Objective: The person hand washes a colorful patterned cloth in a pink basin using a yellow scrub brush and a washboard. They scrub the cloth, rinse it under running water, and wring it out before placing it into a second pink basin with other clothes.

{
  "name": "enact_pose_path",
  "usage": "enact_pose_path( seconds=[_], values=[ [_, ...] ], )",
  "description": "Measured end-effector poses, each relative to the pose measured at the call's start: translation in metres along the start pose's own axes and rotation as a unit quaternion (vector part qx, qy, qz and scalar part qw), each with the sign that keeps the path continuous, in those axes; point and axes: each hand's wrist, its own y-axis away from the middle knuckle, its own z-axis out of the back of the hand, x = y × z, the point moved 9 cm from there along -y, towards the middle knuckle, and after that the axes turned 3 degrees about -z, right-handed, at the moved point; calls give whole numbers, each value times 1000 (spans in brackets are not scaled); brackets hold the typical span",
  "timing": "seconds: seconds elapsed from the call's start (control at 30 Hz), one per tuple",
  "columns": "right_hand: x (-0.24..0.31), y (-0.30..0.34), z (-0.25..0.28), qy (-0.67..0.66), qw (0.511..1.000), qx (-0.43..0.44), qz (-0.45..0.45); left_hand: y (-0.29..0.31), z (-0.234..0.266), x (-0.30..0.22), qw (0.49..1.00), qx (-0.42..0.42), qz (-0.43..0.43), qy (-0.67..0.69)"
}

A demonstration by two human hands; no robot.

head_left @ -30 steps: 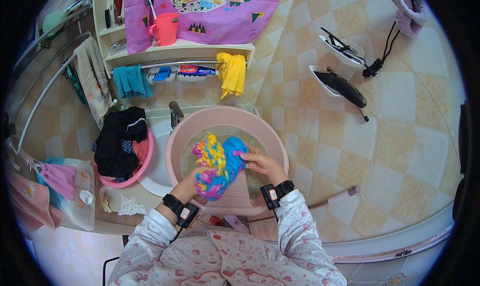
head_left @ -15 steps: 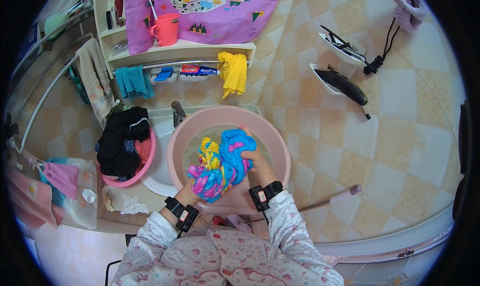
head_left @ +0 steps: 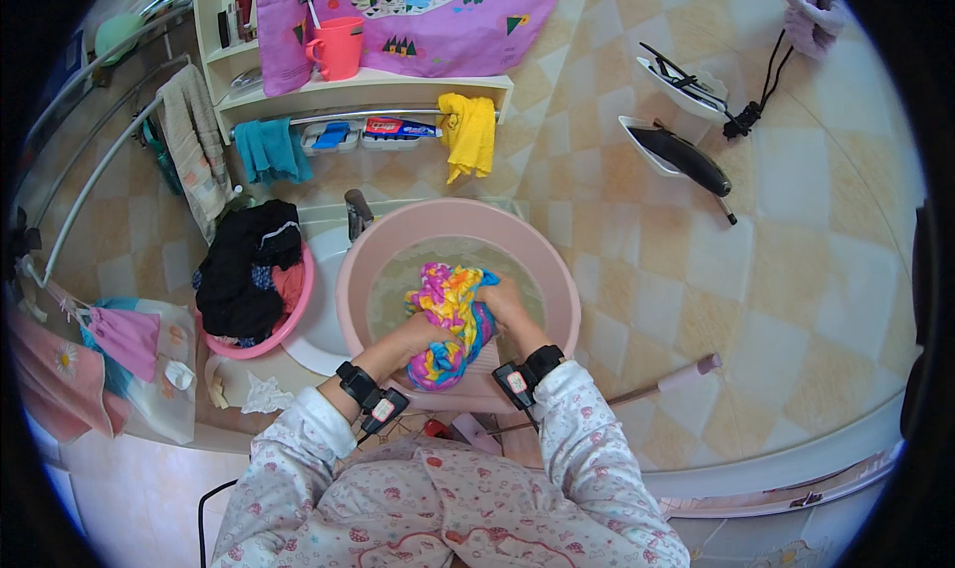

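A wet, bunched-up multicoloured cloth (head_left: 453, 304) in yellow, pink and blue is held over the front of a big pink washbasin (head_left: 360, 260). My left hand (head_left: 420, 337) grips its lower left side, fingers closed and partly buried in the folds. On the right side, my right hand (head_left: 511, 307) is closed around the blue edge. Cloudy water (head_left: 398, 260) lies in the basin behind the cloth. Ridges like a washboard (head_left: 487, 371) show at the basin's near side, just below the cloth.
The basin rests on a white sink (head_left: 323, 314) with a metal tap (head_left: 358, 210). A smaller pink tub (head_left: 306, 294) of dark clothes stands left. Above hang a teal cloth (head_left: 271, 153) and yellow cloth (head_left: 468, 135). Crumpled tissue (head_left: 267, 393) lies on the counter.
The cloth has turned over between my hands, showing more yellow and pink where blue showed before. My left hand has moved up along it, and the bundle sits slightly lower on the right.
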Motion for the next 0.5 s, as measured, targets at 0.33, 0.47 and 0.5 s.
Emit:
enact_pose_path(
  seconds=[0.33, 0.47, 0.5],
  values=[
    [-97, -40, 11, -48, 998, -11, -46, -23, 6, -3, 870, -27, -15, -491],
    [-45, 12, 9, -244, 957, 133, -83, -21, 4, -1, 806, -27, 44, -590],
    [-19, 26, 5, -289, 937, 190, -45, -20, 0, 0, 790, -22, 48, -611]
  ],
)
